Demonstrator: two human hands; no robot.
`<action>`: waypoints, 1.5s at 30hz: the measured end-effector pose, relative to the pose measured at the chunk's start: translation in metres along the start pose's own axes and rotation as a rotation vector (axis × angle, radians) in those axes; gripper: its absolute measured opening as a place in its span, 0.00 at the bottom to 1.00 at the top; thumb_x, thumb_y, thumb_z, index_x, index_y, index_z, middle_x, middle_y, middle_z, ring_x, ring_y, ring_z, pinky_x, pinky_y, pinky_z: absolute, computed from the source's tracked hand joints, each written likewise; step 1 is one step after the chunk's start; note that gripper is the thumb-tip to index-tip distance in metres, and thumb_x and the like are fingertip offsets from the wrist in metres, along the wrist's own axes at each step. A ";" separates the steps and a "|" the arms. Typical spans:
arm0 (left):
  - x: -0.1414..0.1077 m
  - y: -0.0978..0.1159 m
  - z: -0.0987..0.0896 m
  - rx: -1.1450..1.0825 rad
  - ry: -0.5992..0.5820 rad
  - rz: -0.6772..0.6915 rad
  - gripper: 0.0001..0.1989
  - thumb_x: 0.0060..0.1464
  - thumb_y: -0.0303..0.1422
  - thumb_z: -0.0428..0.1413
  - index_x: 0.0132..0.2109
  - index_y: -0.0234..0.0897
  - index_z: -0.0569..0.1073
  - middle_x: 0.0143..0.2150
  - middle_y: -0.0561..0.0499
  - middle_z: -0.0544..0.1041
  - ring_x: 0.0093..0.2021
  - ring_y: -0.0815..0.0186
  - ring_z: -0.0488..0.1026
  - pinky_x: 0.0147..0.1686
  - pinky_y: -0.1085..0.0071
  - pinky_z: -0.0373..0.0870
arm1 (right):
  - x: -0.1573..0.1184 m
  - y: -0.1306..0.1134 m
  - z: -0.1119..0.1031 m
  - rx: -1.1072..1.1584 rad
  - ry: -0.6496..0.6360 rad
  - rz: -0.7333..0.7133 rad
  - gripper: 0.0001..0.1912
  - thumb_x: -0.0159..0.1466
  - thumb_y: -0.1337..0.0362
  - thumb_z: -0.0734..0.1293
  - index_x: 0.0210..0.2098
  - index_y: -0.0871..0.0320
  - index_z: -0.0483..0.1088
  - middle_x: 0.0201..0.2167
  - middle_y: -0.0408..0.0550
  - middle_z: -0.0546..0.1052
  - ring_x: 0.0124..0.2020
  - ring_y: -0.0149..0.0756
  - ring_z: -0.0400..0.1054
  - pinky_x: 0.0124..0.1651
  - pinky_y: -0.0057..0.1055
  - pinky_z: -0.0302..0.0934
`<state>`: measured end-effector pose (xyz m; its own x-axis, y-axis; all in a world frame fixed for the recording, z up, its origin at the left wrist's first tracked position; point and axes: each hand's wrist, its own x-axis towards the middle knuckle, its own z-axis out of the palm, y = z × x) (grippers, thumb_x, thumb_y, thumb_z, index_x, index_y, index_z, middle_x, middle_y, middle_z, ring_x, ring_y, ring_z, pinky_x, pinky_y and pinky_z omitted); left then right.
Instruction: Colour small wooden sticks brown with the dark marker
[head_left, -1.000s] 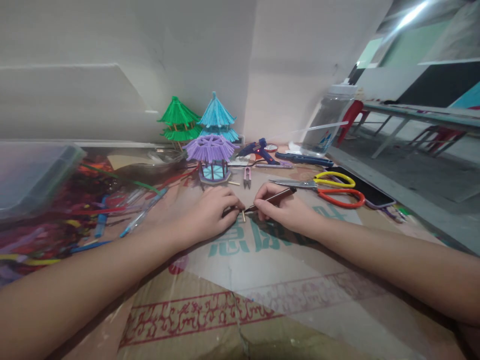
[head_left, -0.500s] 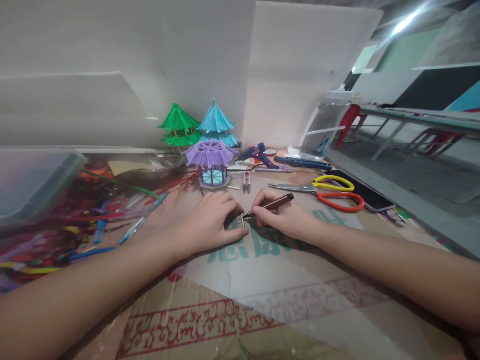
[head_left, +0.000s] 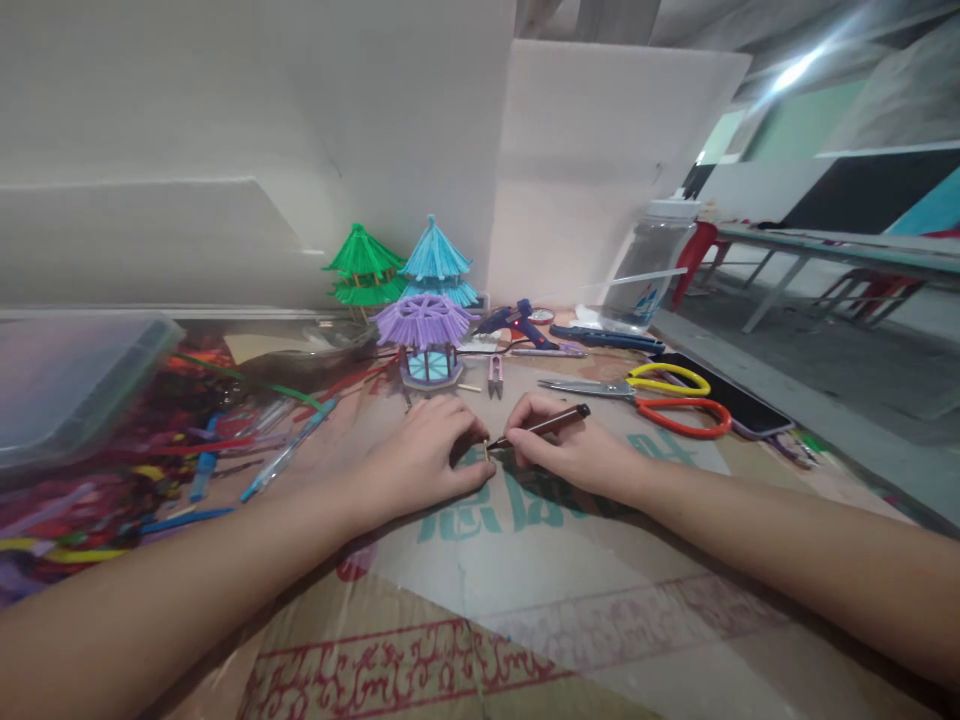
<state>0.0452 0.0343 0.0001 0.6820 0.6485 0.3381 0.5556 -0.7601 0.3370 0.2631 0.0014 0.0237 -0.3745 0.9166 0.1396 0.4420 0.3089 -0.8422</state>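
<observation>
My left hand point(head_left: 427, 450) pinches a short pale stick point(head_left: 487, 450) between thumb and fingers, low over the board. In my right hand point(head_left: 559, 440) is a dark brown pen point(head_left: 556, 420), its tip at or very close to the stick. Just beyond my left hand stands a small pavilion with a purple roof point(head_left: 424, 322). Behind it are a light blue roofed one point(head_left: 433, 252) and a green roofed one point(head_left: 361, 256).
Scissors with yellow and red handles point(head_left: 679, 402), a phone point(head_left: 731, 395), small snips point(head_left: 496, 375), a blue glue gun point(head_left: 517, 322) and a clear bottle point(head_left: 649, 265) lie or stand beyond my right hand. A plastic box point(head_left: 82, 380) and colourful scraps point(head_left: 82, 500) fill the left.
The whole view has shifted slightly, with the things on the table a little lower in the picture. Both hands keep their hold, and the pen remains at the stick.
</observation>
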 end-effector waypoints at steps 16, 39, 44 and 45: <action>0.001 -0.001 0.001 -0.020 0.003 -0.011 0.11 0.56 0.39 0.62 0.43 0.39 0.74 0.43 0.48 0.74 0.49 0.55 0.70 0.50 0.58 0.66 | 0.001 0.004 0.000 -0.017 -0.006 -0.006 0.06 0.66 0.61 0.65 0.33 0.55 0.65 0.24 0.41 0.74 0.27 0.33 0.70 0.33 0.30 0.63; 0.002 0.000 0.000 -0.004 -0.020 -0.017 0.11 0.58 0.40 0.61 0.43 0.39 0.73 0.43 0.48 0.73 0.49 0.55 0.69 0.50 0.58 0.66 | 0.003 0.008 0.002 -0.028 0.052 -0.026 0.05 0.65 0.61 0.65 0.35 0.55 0.66 0.26 0.41 0.73 0.29 0.33 0.70 0.35 0.31 0.65; 0.001 0.000 -0.001 -0.014 -0.013 -0.028 0.12 0.57 0.40 0.62 0.43 0.39 0.73 0.43 0.48 0.73 0.49 0.55 0.70 0.50 0.58 0.66 | 0.001 0.005 0.000 -0.027 0.029 -0.013 0.05 0.65 0.62 0.65 0.34 0.55 0.65 0.25 0.41 0.73 0.28 0.33 0.69 0.33 0.31 0.63; 0.001 0.000 -0.001 -0.014 -0.016 -0.030 0.12 0.57 0.41 0.62 0.43 0.39 0.73 0.43 0.48 0.73 0.49 0.55 0.70 0.50 0.58 0.66 | 0.000 0.004 -0.001 -0.026 0.013 -0.011 0.05 0.65 0.62 0.65 0.33 0.55 0.65 0.24 0.41 0.73 0.27 0.33 0.69 0.33 0.31 0.63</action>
<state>0.0456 0.0350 0.0011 0.6726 0.6701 0.3140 0.5693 -0.7396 0.3589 0.2653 0.0033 0.0206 -0.3686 0.9165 0.1554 0.4589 0.3248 -0.8270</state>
